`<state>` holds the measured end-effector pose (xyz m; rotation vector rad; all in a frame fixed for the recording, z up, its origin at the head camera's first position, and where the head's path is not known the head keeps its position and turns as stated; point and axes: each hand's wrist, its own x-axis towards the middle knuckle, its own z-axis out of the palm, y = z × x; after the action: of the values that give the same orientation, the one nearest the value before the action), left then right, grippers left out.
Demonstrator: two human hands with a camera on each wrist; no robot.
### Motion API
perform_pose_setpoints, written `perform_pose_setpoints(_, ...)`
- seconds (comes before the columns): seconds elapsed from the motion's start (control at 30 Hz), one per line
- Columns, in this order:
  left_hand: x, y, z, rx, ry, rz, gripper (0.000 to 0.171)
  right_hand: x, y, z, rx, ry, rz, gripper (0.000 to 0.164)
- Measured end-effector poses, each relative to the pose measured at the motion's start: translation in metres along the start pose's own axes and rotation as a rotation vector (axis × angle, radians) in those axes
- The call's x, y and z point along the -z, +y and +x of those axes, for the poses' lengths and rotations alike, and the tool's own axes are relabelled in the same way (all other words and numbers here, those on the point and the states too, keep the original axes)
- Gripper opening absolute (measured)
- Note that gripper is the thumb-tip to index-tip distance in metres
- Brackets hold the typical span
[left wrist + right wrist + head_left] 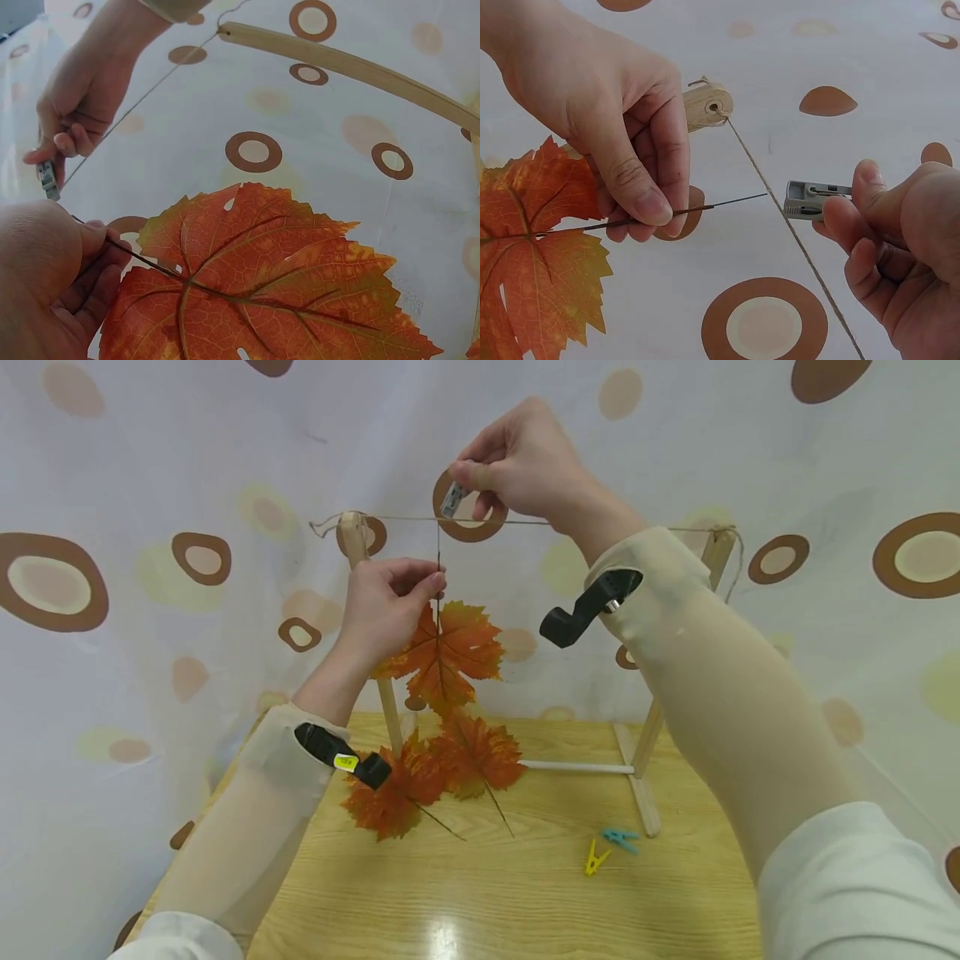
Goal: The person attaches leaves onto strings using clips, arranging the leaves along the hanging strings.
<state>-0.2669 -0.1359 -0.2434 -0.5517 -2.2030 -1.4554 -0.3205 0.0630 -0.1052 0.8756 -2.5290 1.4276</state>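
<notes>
My left hand [390, 610] pinches the dark stem [630, 222] of an orange artificial maple leaf [450, 652] between thumb and fingers. The leaf hangs below the hand, and the stem's tip comes up right at the string [517, 522]. Above the string, my right hand [525, 464] pinches a grey clothespin [810, 201] by its handle end. The clothespin's nose points at the string, close by the stem tip in the right wrist view. Both fingertips and the clothespin also show in the left wrist view, where the leaf [255, 277] fills the lower part.
A wooden frame [648, 735] holds the string between two posts. Two more leaves [480, 752] lie on the wooden table [487, 893] under the hanging one. A yellow clothespin [595, 860] and a blue clothespin [621, 839] lie near the frame's right foot. Behind hangs a patterned curtain [187, 460].
</notes>
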Motion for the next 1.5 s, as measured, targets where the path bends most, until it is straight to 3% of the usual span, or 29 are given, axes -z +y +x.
perform_pose_setpoints(0.87,-0.004,0.0,0.001,0.02,0.033,0.001,0.019,-0.015,-0.002,0.015,-0.018,-0.075,-0.135,0.023)
perform_pose_setpoints(1.23,-0.005,0.0,0.0,0.03,0.042,0.0,0.019,-0.019,-0.004,0.015,0.041,-0.141,-0.338,0.024)
perform_pose_setpoints(1.5,-0.006,0.002,0.0,0.026,0.053,0.006,0.019,-0.022,-0.002,0.015,0.028,-0.196,-0.259,0.024)
